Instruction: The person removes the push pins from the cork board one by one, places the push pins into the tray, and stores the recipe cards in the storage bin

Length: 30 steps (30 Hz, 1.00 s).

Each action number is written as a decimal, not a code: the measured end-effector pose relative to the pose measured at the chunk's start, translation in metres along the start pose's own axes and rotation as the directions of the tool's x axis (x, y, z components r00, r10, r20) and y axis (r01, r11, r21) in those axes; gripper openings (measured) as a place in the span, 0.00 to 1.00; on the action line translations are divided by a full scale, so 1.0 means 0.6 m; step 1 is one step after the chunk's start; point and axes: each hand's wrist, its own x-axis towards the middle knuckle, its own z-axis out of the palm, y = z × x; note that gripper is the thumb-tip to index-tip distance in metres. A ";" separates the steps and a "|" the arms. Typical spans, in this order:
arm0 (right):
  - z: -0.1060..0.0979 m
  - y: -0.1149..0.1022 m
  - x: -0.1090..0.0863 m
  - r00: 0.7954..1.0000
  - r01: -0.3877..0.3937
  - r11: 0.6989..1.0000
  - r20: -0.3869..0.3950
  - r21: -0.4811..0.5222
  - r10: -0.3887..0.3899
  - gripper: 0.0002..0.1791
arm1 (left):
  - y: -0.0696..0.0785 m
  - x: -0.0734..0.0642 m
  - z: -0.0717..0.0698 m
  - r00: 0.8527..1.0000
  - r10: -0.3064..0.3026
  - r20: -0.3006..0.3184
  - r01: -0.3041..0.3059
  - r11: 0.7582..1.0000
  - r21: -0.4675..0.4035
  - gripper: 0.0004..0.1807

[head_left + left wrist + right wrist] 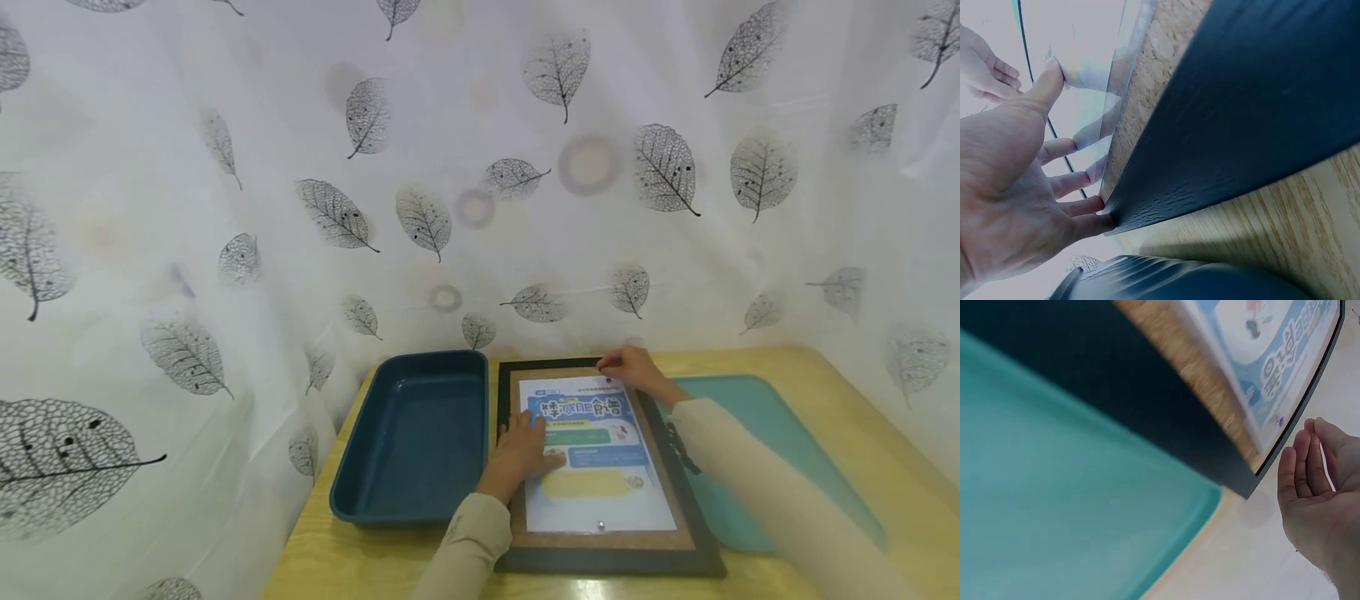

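A printed sheet under clear plastic lies on a cork board with a black frame. My left hand rests on the sheet's left side with fingers spread; in the left wrist view its fingertips touch the board's edge and the clear plastic. A purple pushpin sits near the sheet's top edge, and a silvery pin near its bottom. My right hand is at the top edge, thumb and fingertips together; whether something small is between them is hidden.
Left of the board stands a deep dark blue tray. A flat teal tray lies at the right, partly under my right forearm. The wooden table is backed by a white curtain with leaf prints.
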 end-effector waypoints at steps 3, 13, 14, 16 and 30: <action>-0.005 0.013 -0.004 1.000 -0.003 1.000 0.007 -0.025 0.003 0.09 | -0.001 -0.001 0.000 1.000 0.001 0.004 -0.001 1.000 -0.003 0.45; -0.028 0.036 -0.022 1.000 -0.001 0.998 -0.003 -0.057 0.001 0.08 | 0.001 -0.009 -0.011 1.000 0.002 -0.004 -0.002 1.000 -0.010 0.44; -0.030 0.037 -0.023 1.000 -0.003 0.998 0.001 -0.060 0.003 0.08 | 0.000 -0.010 -0.011 1.000 0.000 -0.004 0.000 1.000 -0.013 0.43; -0.032 0.041 -0.027 1.000 -0.018 0.998 0.001 -0.060 0.018 0.08 | 0.000 -0.012 -0.012 1.000 -0.001 -0.004 0.001 1.000 -0.019 0.43; -0.047 0.081 -0.059 0.995 0.057 0.994 -0.073 -0.097 -0.064 0.08 | -0.002 -0.007 -0.008 1.000 0.016 -0.009 -0.016 1.000 -0.009 0.44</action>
